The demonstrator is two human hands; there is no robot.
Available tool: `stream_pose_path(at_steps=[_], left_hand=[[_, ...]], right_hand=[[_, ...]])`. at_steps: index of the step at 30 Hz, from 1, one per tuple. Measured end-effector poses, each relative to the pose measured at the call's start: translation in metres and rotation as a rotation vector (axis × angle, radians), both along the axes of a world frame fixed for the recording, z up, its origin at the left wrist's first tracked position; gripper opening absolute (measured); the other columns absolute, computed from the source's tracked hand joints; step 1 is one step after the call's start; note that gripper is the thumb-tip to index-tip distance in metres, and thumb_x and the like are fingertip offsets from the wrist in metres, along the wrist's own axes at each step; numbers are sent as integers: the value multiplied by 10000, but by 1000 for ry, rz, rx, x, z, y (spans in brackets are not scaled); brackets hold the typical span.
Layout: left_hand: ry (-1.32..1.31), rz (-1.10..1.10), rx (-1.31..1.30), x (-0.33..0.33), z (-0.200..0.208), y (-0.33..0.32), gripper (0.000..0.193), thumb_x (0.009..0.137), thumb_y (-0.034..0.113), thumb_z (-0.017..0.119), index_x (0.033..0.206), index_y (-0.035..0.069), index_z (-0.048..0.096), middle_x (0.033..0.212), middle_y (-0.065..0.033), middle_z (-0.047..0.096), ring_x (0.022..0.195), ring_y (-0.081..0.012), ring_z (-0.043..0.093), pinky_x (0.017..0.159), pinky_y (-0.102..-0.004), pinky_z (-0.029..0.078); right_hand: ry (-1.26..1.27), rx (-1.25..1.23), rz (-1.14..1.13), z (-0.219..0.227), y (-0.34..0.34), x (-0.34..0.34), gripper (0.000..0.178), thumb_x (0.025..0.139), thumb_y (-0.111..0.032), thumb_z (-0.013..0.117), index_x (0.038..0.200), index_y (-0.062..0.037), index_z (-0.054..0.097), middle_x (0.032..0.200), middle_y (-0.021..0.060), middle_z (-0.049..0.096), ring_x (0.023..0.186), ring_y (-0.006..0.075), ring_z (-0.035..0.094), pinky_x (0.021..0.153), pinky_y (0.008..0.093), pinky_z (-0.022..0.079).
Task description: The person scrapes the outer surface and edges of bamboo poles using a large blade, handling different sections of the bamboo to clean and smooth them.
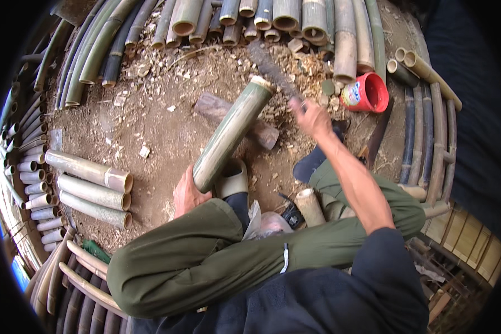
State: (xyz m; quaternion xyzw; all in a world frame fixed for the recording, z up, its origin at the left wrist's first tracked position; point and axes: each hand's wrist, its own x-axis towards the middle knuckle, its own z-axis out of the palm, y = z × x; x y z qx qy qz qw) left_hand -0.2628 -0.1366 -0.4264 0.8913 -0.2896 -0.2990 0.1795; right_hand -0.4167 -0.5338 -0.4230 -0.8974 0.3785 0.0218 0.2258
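My left hand (186,195) is wrapped round the lower end of a thick green bamboo section (234,133), just beyond my left knee. The section slants up and away to the right, its pale cut end facing far. It passes over a short brown log (264,133) on the ground; whether it touches the log I cannot tell. My right hand (314,119) grips the handle of a machete (273,69). The dark blade, smeared by motion, points away and to the left, just right of the section's far end and apart from it.
Bamboo tubes (286,16) are stacked along the far side. Several pale tubes (94,192) lie at the left, beside a longer stack (36,189). A red bucket (376,92) lies tipped at the right, near a bamboo rack (428,139). Wood chips (189,72) litter the dirt.
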Motion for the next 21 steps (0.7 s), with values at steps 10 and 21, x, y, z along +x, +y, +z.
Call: stream_pose_path(at_steps=[10, 21], left_hand=[[37, -9, -20, 12, -8, -1, 946, 632, 259, 829, 1443, 61, 384, 1285, -228, 592, 1168, -416, 590, 976, -485, 480], [243, -36, 111, 24, -5, 1, 1004, 630, 241, 833, 1481, 33, 341, 1275, -242, 574, 1198, -415, 563, 1019, -479, 459]], right_hand=[[66, -60, 91, 23, -10, 0, 747, 937, -746, 410, 888, -42, 654, 644, 184, 638, 610, 313, 649, 548, 465, 501], [215, 160, 87, 56, 10, 15, 792, 960, -743, 350, 877, -7, 630, 684, 157, 658, 612, 315, 656, 573, 478, 523]])
